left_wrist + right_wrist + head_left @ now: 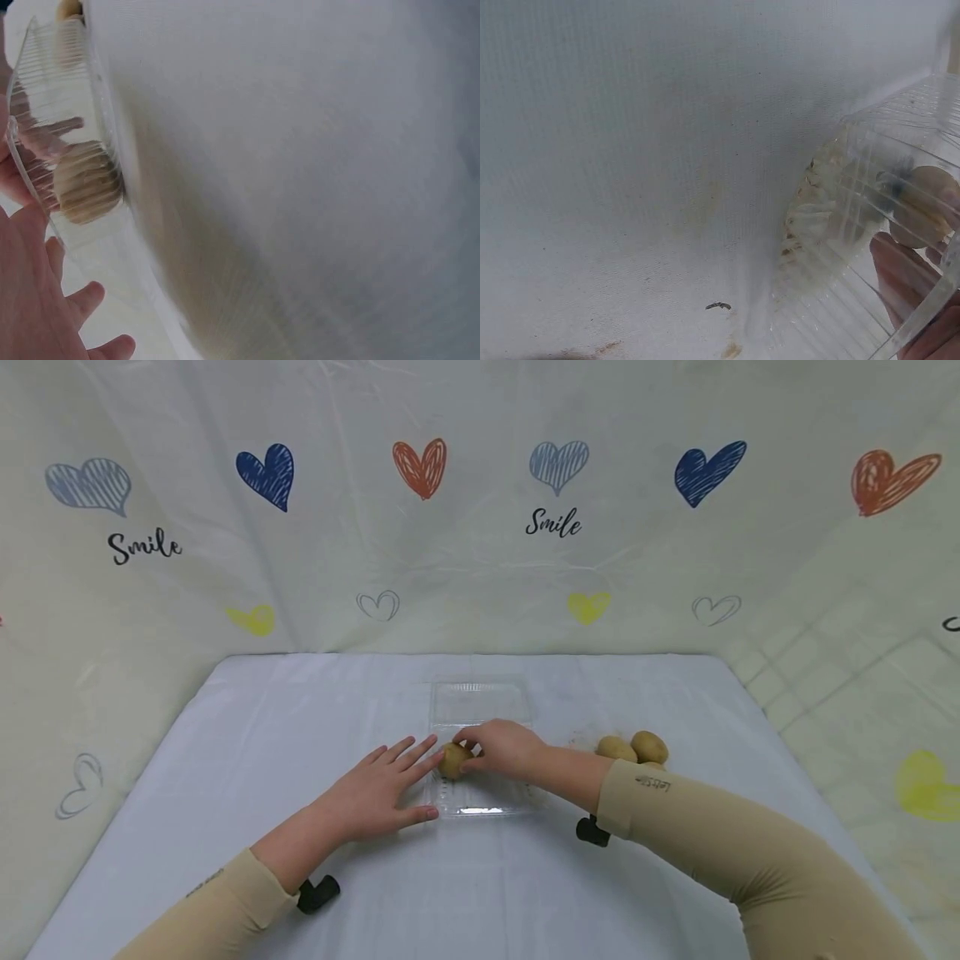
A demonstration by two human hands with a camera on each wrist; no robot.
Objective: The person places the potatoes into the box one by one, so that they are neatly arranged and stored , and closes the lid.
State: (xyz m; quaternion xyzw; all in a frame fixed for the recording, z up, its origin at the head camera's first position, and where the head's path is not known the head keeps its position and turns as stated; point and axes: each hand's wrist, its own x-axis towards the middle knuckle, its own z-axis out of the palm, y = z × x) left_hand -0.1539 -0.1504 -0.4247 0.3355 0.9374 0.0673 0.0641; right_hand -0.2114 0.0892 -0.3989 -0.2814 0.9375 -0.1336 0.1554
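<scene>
A clear plastic clamshell box (480, 812) lies opened on the table, its lid (480, 700) folded back to the far side. Inside its left part is a potato (453, 762), which the fingers and thumb of my right hand (504, 750) hold. My left hand (382, 789) is spread along the box's left edge, fingers straight, with fingertips close to the potato. Through the ribbed wall in the left wrist view, the potato (88, 184) looks low in the box. In the right wrist view, the box wall (847, 217) partly blurs the potato (924, 202) and my fingers.
Several potatoes (617, 749) sit together on the table right of the box, one partly hidden behind my right sleeve. A white cloth (480, 885) covers the table. Dark crumbs (718, 305) dot the cloth. Behind hangs a curtain (480, 552) printed with hearts.
</scene>
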